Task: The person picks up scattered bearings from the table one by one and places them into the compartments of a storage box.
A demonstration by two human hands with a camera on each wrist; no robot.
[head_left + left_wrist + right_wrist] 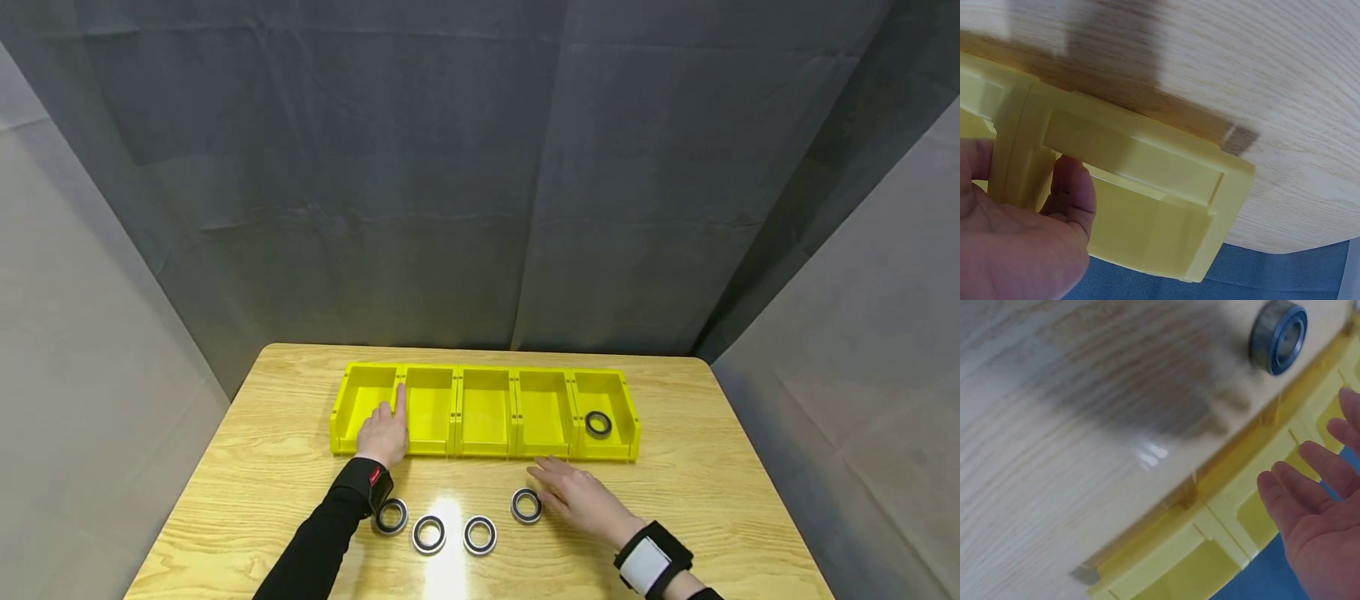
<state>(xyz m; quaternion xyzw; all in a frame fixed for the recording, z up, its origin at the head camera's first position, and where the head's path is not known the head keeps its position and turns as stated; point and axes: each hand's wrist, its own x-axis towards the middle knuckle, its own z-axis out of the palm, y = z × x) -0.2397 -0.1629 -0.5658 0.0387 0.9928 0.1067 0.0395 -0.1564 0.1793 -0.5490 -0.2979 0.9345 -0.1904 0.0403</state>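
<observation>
A long yellow bin row with several open compartments lies across the table. My left hand is at its left end, fingers on both sides of the divider between the two leftmost compartments. The left wrist view shows that hand gripping the divider. My right hand, fingers loosely extended and holding nothing, is in front of the bin, right beside a ball bearing. In the right wrist view, this bearing stands apart from the fingertips. Another bearing sits in the rightmost compartment.
Nearer the table's front lie three more bearings: one partly hidden by the left wrist strap, one to its right, and one near the middle. The wooden table ends at grey curtains behind and on both sides.
</observation>
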